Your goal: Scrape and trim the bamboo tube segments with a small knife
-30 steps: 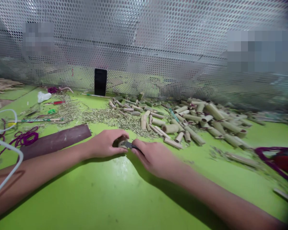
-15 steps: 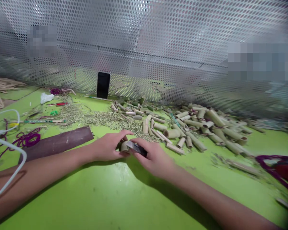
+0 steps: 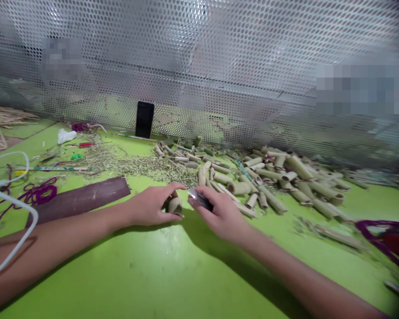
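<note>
My left hand (image 3: 151, 204) is closed around a short bamboo piece (image 3: 174, 206), thumb below and fingers over the top. The piece sits close to the green tabletop (image 3: 146, 270). To its right, my right hand (image 3: 221, 212) grips a utility knife (image 3: 201, 200) with a dark handle. Its short bright blade points left toward the bamboo, with a small gap between them. The palm side of my right hand hides part of the handle. Beyond both hands lies a scatter of thin green shavings (image 3: 146, 166).
Cut bamboo tubes (image 3: 297, 173) are heaped at the right. A dark brown strip (image 3: 96, 195) and purple cord (image 3: 41, 191) lie at the left, near a white cable (image 3: 33, 221). A phone (image 3: 144, 119) leans against the perforated metal screen (image 3: 186, 57).
The knife in my right hand has pulled back to the right, off the bamboo piece it was against. My left hand has kept its hold in nearly the same place.
</note>
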### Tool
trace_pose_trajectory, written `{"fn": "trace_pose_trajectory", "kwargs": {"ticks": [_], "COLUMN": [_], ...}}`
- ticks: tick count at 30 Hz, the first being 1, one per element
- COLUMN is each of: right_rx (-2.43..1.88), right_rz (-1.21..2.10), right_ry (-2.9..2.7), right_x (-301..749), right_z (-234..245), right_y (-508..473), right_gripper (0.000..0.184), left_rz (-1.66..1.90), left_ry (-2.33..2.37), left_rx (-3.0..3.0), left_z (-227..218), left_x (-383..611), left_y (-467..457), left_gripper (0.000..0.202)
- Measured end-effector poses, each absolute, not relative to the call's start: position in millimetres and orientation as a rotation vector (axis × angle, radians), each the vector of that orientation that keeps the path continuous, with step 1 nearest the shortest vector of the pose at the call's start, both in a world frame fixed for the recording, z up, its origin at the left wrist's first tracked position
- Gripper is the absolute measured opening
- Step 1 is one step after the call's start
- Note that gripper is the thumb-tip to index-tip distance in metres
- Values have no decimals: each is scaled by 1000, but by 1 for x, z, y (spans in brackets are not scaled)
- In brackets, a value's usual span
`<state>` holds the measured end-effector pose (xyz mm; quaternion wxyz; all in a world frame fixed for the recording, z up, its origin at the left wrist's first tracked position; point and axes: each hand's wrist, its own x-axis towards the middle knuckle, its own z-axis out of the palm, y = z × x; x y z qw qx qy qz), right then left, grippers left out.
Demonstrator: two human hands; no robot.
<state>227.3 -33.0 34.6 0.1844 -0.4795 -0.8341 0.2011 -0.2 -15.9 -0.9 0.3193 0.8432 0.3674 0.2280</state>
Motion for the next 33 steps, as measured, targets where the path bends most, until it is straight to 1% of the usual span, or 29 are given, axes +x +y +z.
{"fn": "trace_pose_trajectory", "kwargs": {"ticks": [2, 4, 15, 20, 22, 24, 26, 29, 31, 33], "right_rx": [-1314, -1298, -1281, -1306, -1348, -1433, -1626, -1832, -1785, -1630], "right_rz": [602, 608, 527, 515, 441, 297, 118, -25, -46, -6], "right_ry": [-2402, -2437, -2478, -2319, -2249, -2214, -2208, -2281, -2324, -2383], "right_x": [225, 222, 222, 231, 237, 245, 252, 258, 259, 258], "right_z": [33, 30, 19, 26, 29, 29, 27, 25, 25, 26], "right_y": [-35, -38, -44, -36, -26, -13, -1, 8, 5, -3], "right_gripper": [20, 24, 24, 20, 23, 27, 28, 28, 35, 41], "left_rz": [627, 651, 608, 602, 595, 589, 588, 582, 578, 580], "left_ry": [940, 918, 961, 973, 982, 989, 994, 995, 994, 993], "left_rx": [2216, 2218, 2180, 2165, 2166, 2177, 2194, 2197, 2186, 2183], "left_z": [-2, -3, -2, -1, -1, -1, 0, 1, 2, 2], "left_x": [0, -1, -3, -2, -2, -2, -3, -3, -3, -3], "left_y": [-16, -16, -17, -17, -17, -18, -18, -18, -18, -18], "left_gripper": [65, 62, 67, 68, 69, 70, 71, 72, 72, 73]}}
